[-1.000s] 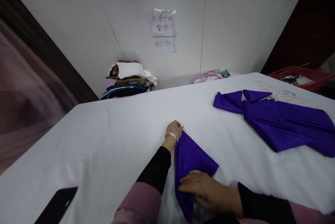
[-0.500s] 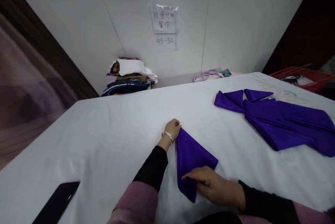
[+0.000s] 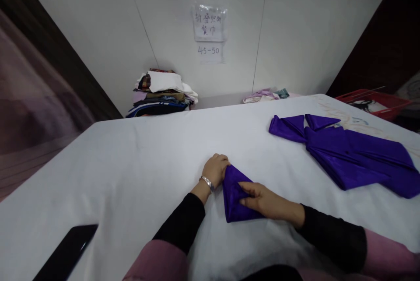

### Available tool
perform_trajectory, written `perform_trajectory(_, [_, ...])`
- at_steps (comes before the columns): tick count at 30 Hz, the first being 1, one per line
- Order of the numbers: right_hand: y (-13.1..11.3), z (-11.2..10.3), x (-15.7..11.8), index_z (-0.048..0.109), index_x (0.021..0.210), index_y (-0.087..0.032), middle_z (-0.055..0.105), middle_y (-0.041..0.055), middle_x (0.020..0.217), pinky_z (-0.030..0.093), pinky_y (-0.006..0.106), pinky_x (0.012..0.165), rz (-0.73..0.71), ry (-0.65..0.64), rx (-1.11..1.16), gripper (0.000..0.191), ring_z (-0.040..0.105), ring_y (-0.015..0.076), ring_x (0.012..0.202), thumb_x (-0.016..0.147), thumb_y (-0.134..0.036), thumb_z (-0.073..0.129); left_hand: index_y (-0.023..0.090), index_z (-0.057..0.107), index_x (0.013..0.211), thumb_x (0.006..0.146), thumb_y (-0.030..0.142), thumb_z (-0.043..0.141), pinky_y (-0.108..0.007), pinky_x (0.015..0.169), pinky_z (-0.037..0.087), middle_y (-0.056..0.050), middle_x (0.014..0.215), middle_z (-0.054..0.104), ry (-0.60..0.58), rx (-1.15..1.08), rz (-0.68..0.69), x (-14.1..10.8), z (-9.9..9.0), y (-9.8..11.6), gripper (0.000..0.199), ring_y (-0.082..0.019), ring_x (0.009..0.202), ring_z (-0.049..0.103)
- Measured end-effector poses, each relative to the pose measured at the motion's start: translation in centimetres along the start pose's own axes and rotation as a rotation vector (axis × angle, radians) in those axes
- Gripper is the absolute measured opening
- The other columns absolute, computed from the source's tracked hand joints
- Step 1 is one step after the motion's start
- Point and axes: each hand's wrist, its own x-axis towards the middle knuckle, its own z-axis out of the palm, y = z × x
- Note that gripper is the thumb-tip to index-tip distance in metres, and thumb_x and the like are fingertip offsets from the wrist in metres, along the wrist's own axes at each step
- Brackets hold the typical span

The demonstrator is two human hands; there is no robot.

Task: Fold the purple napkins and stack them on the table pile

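Note:
A purple cloth, folded into a small triangular shape, lies on the white-covered table in front of me. At its upper left corner, my left hand is closed, with the corner pinched under the fingertips. My right hand comes in from the right, its thumb and fingers pinching cloth near the middle of the piece. The cloth's right part is partly hidden beneath that hand.
More folded purple cloths lie at the right of the white table. A dark flat phone-like object rests at the lower left. Stacked clothes and a red basket stand beyond the far edge.
The cloth's lower point has been folded up, leaving a straighter bottom edge. My right hand has moved up with it; my left hand stays at the upper corner.

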Motion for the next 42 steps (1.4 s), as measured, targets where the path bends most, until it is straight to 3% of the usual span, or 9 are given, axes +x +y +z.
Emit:
perform_trajectory(6, [-0.6, -1.3, 1.6, 0.059, 0.104, -0.021, 0.063, 0.0009, 0.1, 0.043, 0.035, 0.086, -0.034, 0.019, -0.043, 0.029, 0.057, 0.018, 0.092, 0.076, -0.016, 0.054, 0.022, 0.068, 0.082, 0.077, 0.007, 0.048, -0.031, 0.082, 0.043, -0.003, 0.095, 0.065, -0.072, -0.082, 0.096, -3.1, -0.4, 0.6, 0.025, -0.017, 0.089, 0.052])
perform_trajectory(13, [-0.2, -3.1, 4.6, 0.058, 0.109, -0.02, 0.066, 0.0028, 0.097, 0.047, 0.034, 0.079, 0.038, 0.109, -0.059, 0.036, 0.061, 0.0178, 0.085, 0.074, -0.015, 0.054, 0.021, 0.067, 0.076, 0.061, -0.001, 0.043, -0.031, 0.082, 0.043, -0.002, 0.088, 0.065, -0.081, -0.206, 0.047, -4.9, -0.3, 0.9, 0.036, -0.017, 0.088, 0.054])
perform_trajectory(17, [0.4, -3.9, 6.1, 0.057, 0.114, -0.019, 0.067, 0.0044, 0.099, 0.049, 0.034, 0.077, 0.08, 0.137, -0.09, 0.042, 0.062, 0.0178, 0.083, 0.072, -0.013, 0.055, 0.021, 0.065, 0.082, 0.063, 0.001, 0.039, -0.027, 0.074, 0.046, 0.001, 0.079, 0.066, -0.089, -0.281, -0.013, -5.5, -0.8, 1.3, 0.038, -0.015, 0.077, 0.058])
perform_trajectory(20, [0.6, -4.2, 6.6, 0.055, 0.117, -0.019, 0.067, 0.0056, 0.101, 0.05, 0.033, 0.074, 0.083, 0.169, -0.15, 0.044, 0.063, 0.0175, 0.082, 0.073, -0.012, 0.054, 0.022, 0.059, 0.105, 0.073, 0.007, 0.038, -0.025, 0.073, 0.047, 0.001, 0.087, 0.068, -0.108, -0.447, -0.101, -6.0, -1.3, 1.8, 0.041, -0.014, 0.078, 0.061])
perform_trajectory(23, [0.7, -4.3, 7.1, 0.053, 0.121, -0.02, 0.067, 0.0055, 0.099, 0.051, 0.032, 0.07, 0.089, 0.162, -0.211, 0.047, 0.063, 0.0174, 0.078, 0.075, -0.011, 0.052, 0.022, 0.054, 0.113, 0.083, 0.026, 0.043, -0.029, 0.075, 0.047, -0.001, 0.089, 0.068, -0.123, -0.563, -0.255, -6.2, -1.7, 2.3, 0.033, -0.016, 0.08, 0.062])
perform_trajectory(26, [1.1, -4.4, 7.8, 0.052, 0.122, -0.02, 0.067, 0.0056, 0.101, 0.051, 0.033, 0.071, 0.049, 0.158, -0.306, 0.048, 0.063, 0.0191, 0.081, 0.075, -0.011, 0.051, 0.02, 0.051, 0.115, 0.081, 0.044, 0.048, -0.031, 0.071, 0.047, -0.003, 0.083, 0.069, -0.111, -0.58, -0.379, -6.1, -1.6, 2.6, 0.041, -0.019, 0.077, 0.062])
perform_trajectory(28, [1.3, -4.4, 8.4, 0.053, 0.121, -0.019, 0.065, 0.0068, 0.109, 0.05, 0.034, 0.078, -0.002, 0.194, -0.398, 0.048, 0.062, 0.0208, 0.091, 0.074, -0.01, 0.051, 0.019, 0.046, 0.119, 0.078, 0.045, 0.053, -0.031, 0.068, 0.047, -0.002, 0.08, 0.069, -0.08, -0.604, -0.427, -5.9, -1.2, 2.7, 0.049, -0.019, 0.074, 0.062])
perform_trajectory(33, [1.3, -4.2, 9.3, 0.054, 0.121, -0.018, 0.061, 0.007, 0.118, 0.043, 0.036, 0.093, -0.105, 0.214, -0.597, 0.048, 0.057, 0.0217, 0.105, 0.074, -0.008, 0.051, 0.019, 0.036, 0.128, 0.075, 0.032, 0.056, -0.028, 0.06, 0.043, 0.002, 0.071, 0.065, 0.002, -0.529, -0.461, -5.7, -0.2, 2.5, 0.058, -0.016, 0.063, 0.059])
perform_trajectory(42, [1.6, -3.9, 10.0, 0.056, 0.116, -0.021, 0.064, 0.0051, 0.11, 0.045, 0.035, 0.087, -0.17, 0.197, -0.738, 0.045, 0.059, 0.0215, 0.098, 0.074, -0.007, 0.048, 0.02, 0.036, 0.128, 0.075, 0.023, 0.053, -0.028, 0.064, 0.043, 0.001, 0.08, 0.064, 0.018, -0.268, -0.492, -5.5, 0.2, 2.7, 0.056, -0.016, 0.073, 0.06])
